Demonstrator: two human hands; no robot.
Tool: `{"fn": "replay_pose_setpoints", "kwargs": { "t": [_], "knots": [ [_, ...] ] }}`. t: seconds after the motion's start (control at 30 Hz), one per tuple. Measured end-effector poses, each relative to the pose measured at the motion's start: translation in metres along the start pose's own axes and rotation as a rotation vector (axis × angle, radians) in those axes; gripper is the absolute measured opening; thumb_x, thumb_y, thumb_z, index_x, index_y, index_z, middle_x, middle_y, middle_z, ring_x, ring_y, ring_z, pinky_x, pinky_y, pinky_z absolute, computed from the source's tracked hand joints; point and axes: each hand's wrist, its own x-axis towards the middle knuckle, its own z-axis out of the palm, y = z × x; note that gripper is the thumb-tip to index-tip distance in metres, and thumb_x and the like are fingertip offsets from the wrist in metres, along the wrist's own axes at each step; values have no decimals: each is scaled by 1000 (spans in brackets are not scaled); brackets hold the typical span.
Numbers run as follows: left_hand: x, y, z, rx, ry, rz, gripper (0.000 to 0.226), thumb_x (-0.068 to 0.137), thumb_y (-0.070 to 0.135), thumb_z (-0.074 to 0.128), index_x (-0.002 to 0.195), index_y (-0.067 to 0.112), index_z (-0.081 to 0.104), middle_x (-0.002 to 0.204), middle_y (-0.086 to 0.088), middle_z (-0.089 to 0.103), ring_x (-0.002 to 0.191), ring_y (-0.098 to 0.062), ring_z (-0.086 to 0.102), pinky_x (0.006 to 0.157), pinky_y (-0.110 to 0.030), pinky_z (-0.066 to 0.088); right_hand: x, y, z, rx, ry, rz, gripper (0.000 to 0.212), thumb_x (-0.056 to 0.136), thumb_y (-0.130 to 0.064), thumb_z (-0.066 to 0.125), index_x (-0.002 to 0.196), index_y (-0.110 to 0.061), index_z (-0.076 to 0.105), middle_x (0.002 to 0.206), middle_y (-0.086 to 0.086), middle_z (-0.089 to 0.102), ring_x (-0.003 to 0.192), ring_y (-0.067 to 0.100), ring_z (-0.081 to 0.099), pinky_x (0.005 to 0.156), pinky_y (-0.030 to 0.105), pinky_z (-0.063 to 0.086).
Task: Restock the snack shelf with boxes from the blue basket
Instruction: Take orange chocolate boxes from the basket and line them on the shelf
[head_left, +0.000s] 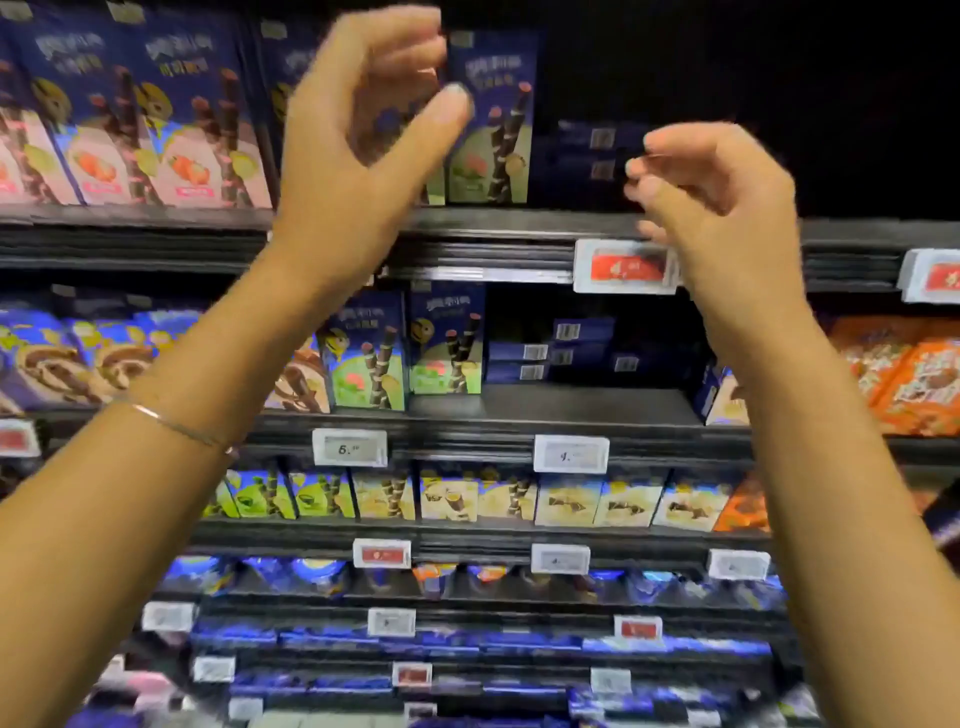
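Green-fronted snack box (491, 119) is seen standing upright on the top shelf (519, 221), just beside the left hand (363, 130), whose loosely curled fingers are parted and hold nothing. The right hand (717, 182) is raised before flat-stacked dark blue boxes (597, 150), its fingers likewise loosely curled and empty.

A thin, plain metal bracelet (176, 423) with a pale sheen rings the left arm. Above the bracelet the left hand (358, 130) is bare, its thumbnail short; right of the bracelet, the right hand (717, 192) and arm are bare.
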Motion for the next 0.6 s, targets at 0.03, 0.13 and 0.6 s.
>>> {"fn": "replay_pose_setpoints", "kwargs": {
  "t": [0.03,0.13,0.6],
  "knots": [
    [-23,9,2,-58,3,-47,35,106,21,60,135,1,54,129,-15,64,123,-21,63,104,-41,53,-24,2,-9,88,7,12,22,93,-16,63,116,-17,64,115,7,71,109,17,69,89,35,58],
    [-112,24,14,-223,-6,-284,32,107,29,57,134,11,53,129,-9,69,121,-31,68,88,-35,58,-106,35,-24,291,-3,220,19,90,-28,65,109,-26,65,110,5,74,105,24,72,78,31,60],
    [-547,17,122,-314,-196,-1787,14,109,17,54,104,13,65,112,-17,70,90,-26,70,71,-31,57,-501,257,-31,102,-82,1663,14,101,-28,56,99,-16,63,86,2,71,71,16,65,62,26,50]
  ]
}}
